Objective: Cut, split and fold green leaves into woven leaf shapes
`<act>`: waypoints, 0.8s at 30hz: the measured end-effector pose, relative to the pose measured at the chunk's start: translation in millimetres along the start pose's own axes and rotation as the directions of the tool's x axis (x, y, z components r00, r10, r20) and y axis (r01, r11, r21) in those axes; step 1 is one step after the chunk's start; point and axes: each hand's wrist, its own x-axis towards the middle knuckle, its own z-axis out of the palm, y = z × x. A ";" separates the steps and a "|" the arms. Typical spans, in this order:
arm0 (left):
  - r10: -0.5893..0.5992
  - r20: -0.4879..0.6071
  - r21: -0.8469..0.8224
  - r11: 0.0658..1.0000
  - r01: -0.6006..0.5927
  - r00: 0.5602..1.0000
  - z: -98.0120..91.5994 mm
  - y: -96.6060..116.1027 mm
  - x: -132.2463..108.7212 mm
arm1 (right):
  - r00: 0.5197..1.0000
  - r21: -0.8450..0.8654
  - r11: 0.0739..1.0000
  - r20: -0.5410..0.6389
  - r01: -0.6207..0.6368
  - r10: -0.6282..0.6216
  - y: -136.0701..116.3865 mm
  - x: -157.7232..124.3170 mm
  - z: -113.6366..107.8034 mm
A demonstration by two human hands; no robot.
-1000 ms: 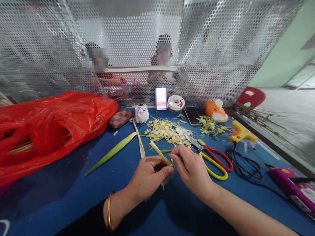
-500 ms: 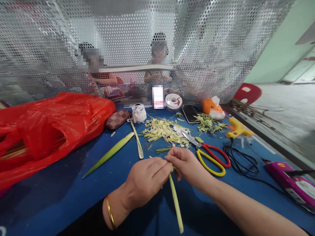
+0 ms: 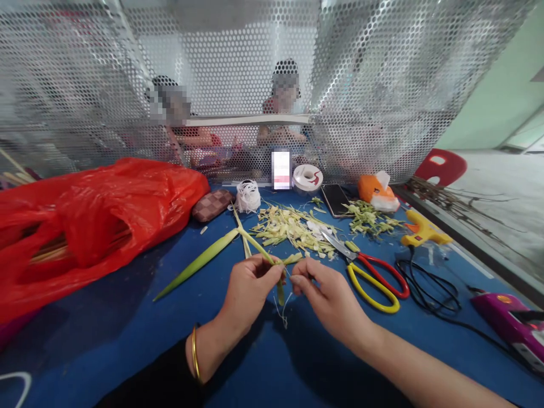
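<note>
My left hand (image 3: 249, 292) pinches a narrow green leaf strip (image 3: 260, 251) that slants up and away to the left, with its short end hanging below my fingers. My right hand (image 3: 329, 294) is pinched shut just right of it, holding a thin pale thread (image 3: 284, 309) that dangles between the two hands. A gold bangle (image 3: 195, 352) circles my left wrist. Both hands hover over the blue table (image 3: 127, 317) near its middle.
Red-and-yellow scissors (image 3: 368, 270) lie right of my hands. Leaf trimmings (image 3: 289, 226), a long green leaf (image 3: 199, 262), a thread ball (image 3: 247, 195), tape roll (image 3: 307, 177), phone (image 3: 335, 199), yellow glue gun (image 3: 423, 231) and black cord (image 3: 429, 283) surround them. A red plastic bag (image 3: 85, 221) fills the left. Two people sit behind the perforated screen (image 3: 382, 85).
The leaf strip hung down toward me half a second ago; now it points up and away to the left. My hands moved slightly apart, and a thread now shows between them.
</note>
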 end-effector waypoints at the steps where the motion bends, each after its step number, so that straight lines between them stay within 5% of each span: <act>1: -0.022 0.012 -0.011 1.000 0.022 1.000 0.2 -0.5 0.1 | 0.989 -0.182 0.974 -0.039 0.134 -0.144 0.1 -2.2 -0.6; 3: -0.064 0.051 -0.023 0.998 0.065 0.997 1.1 -1.2 -1.1 | 0.915 -0.462 0.820 -0.044 0.338 -0.402 1.7 -4.7 -2.8; 5: -0.096 0.105 -0.025 0.995 0.099 0.990 2.6 -1.4 -3.2 | 0.850 -0.588 0.688 0.001 0.426 -0.526 4.7 -4.6 -5.2; 11: -0.164 0.216 -0.024 0.985 0.173 0.963 6.6 0.5 -8.5 | 0.840 -0.681 0.584 0.087 0.442 -0.535 7.9 0.8 -6.2; 14: -0.172 0.241 -0.025 0.983 0.183 0.955 6.8 1.6 -9.5 | 0.868 -0.646 0.650 0.040 0.401 -0.496 4.5 0.8 -4.6; 19: -0.098 0.272 0.041 0.995 0.091 0.957 4.8 1.9 -10.0 | 0.974 -0.440 0.877 -0.028 0.191 -0.226 -0.9 -0.9 -5.4; 24: 0.019 0.297 0.206 0.975 -0.084 0.955 1.7 1.5 -11.8 | 0.996 -0.175 0.985 -0.087 -0.001 -0.015 -4.4 0.7 -7.5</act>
